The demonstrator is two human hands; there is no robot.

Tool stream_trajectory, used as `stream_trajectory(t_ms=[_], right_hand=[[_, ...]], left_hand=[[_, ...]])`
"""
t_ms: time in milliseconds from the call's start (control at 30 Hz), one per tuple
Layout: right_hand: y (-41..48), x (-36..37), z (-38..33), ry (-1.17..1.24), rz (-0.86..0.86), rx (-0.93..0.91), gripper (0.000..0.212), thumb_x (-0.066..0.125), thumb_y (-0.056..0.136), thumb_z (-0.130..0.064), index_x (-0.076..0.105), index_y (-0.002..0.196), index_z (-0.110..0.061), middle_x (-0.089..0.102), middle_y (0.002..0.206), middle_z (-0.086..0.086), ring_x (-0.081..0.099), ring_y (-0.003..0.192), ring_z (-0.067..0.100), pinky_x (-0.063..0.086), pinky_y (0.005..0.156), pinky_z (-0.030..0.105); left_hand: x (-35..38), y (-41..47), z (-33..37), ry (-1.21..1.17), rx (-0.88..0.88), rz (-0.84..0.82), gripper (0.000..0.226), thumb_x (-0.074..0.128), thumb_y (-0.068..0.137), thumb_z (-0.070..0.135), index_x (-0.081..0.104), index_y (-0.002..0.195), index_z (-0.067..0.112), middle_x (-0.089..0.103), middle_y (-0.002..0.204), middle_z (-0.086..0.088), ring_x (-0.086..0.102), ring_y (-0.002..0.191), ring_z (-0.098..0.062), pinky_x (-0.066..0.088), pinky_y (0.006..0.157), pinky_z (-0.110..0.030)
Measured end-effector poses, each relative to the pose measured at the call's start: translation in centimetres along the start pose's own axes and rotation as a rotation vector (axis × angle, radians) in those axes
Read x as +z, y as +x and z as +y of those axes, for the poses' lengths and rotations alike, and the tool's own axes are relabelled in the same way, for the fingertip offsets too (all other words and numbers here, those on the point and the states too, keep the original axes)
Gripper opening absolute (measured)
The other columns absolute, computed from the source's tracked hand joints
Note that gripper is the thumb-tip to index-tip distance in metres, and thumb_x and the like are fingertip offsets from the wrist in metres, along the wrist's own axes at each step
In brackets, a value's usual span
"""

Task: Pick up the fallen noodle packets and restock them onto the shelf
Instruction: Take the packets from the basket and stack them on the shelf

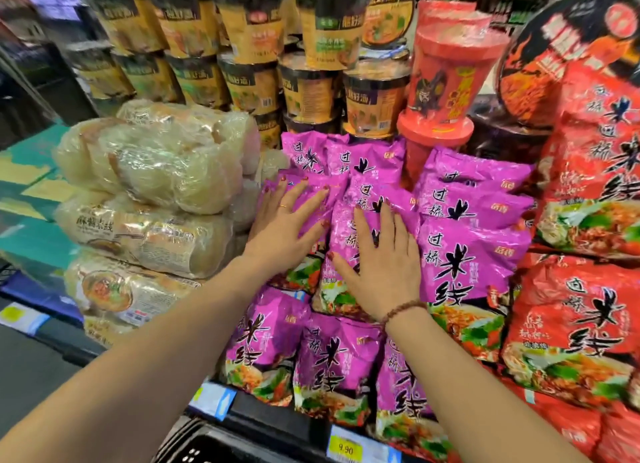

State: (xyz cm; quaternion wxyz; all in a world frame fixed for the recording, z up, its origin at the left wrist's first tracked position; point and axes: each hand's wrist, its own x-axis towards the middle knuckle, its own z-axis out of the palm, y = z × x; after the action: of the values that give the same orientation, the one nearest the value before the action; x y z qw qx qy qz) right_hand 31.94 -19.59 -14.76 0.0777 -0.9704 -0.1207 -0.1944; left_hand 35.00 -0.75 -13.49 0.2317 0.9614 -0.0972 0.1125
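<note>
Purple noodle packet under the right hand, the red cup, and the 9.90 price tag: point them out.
purple noodle packet [341, 240], head view, upper purple face left of the hand.
red cup [440, 78], head view, printed side wall.
9.90 price tag [346, 449], head view, on the printed number.

purple noodle packets [464, 254] stacked on shelf [277, 424]

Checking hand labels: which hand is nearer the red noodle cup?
Right. The right hand lies flat on the purple packets just below-left of the red noodle cup; the left hand presses packets further left, by the clear noodle bags.
</note>
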Motion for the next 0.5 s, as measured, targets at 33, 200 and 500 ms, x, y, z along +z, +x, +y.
stream_trajectory(t_ms=[33,200,500], right_hand=[[0.8,-0.6,0.3,0.071,0.028,-0.021,0.071,0.028,0.09,-0.06,0.031,0.149,-0.021,0.028,0.155,0.018,0.032,0.139,0.036,0.031,0.11,0.048],[10.3,-4.1,2.7,0.149,0.046,-0.123,0.043,0.044,0.09,-0.019,0.052,0.13,-0.005,0.052,0.133,0.017,0.047,0.12,0.036,0.041,0.097,0.045],[17.3,-5.0,2.4,-0.338,-0.138,-0.324,0.036,0.053,0.092,-0.013,0.051,0.128,-0.01,0.057,0.123,0.016,0.054,0.113,0.035,0.044,0.088,0.04]], left_hand=[[-0.5,0.8,-0.2,-0.048,0.013,0.029,0.057,0.038,0.095,0.051,0.031,0.15,0.035,0.018,0.161,-0.005,0.003,0.15,-0.03,0.008,0.119,-0.055],[-2.1,6.7,-0.1,0.153,0.049,0.061,0.059,0.031,0.091,0.039,0.048,0.142,0.016,0.041,0.15,-0.014,0.026,0.143,-0.037,0.015,0.118,-0.049],[-0.2,7.9,-1.3,0.166,-0.017,-0.009,0.071,0.016,0.088,0.048,0.053,0.138,0.014,0.059,0.114,-0.021,0.053,0.108,-0.037,0.038,0.086,-0.039]])
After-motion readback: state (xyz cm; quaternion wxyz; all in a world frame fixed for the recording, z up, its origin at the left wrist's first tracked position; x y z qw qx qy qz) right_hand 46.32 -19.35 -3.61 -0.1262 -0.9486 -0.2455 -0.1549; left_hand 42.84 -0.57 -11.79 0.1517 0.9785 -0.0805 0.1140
